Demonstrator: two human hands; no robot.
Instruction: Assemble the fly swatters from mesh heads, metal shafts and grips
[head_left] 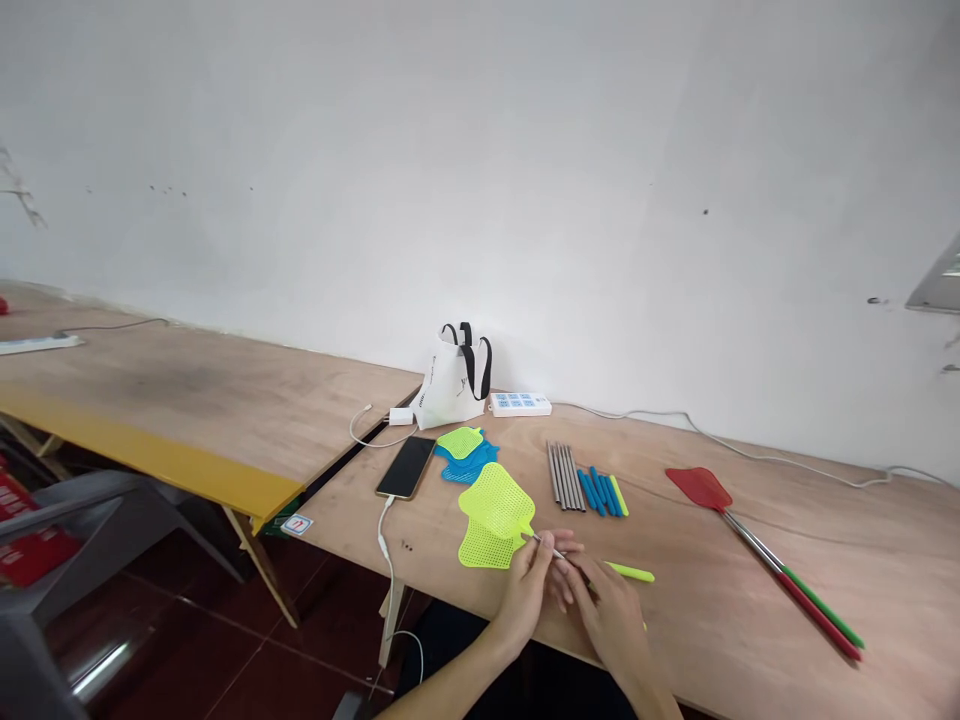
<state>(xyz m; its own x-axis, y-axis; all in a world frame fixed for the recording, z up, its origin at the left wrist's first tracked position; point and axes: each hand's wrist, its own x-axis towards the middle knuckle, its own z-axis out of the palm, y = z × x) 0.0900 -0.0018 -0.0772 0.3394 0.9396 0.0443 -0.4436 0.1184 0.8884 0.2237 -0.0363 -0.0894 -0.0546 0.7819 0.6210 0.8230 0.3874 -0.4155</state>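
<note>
My left hand [534, 583] pinches a thin metal rod [556, 551] close to the neck of a yellow-green fly swatter head [496, 497]. Farther along the same rod, my right hand [606, 602] closes its fingers around it; the rod's far end is mostly hidden. Below the held head, a second yellow-green swatter head [480, 548] rests on the table. A yellow-green handle grip [631, 572] lies just beyond my right hand. Several grey metal tubes [565, 477] are lined up behind my hands, beside several blue handle grips [598, 491] and one yellow-green grip [619, 496].
Blue swatter heads [471, 465] lie under a yellow-green one [459, 442]. To their left is a charging phone [406, 467]. A white bag [451, 385] and a power strip [520, 403] stand by the wall. Red and green-handled swatters [780, 568] lie at right.
</note>
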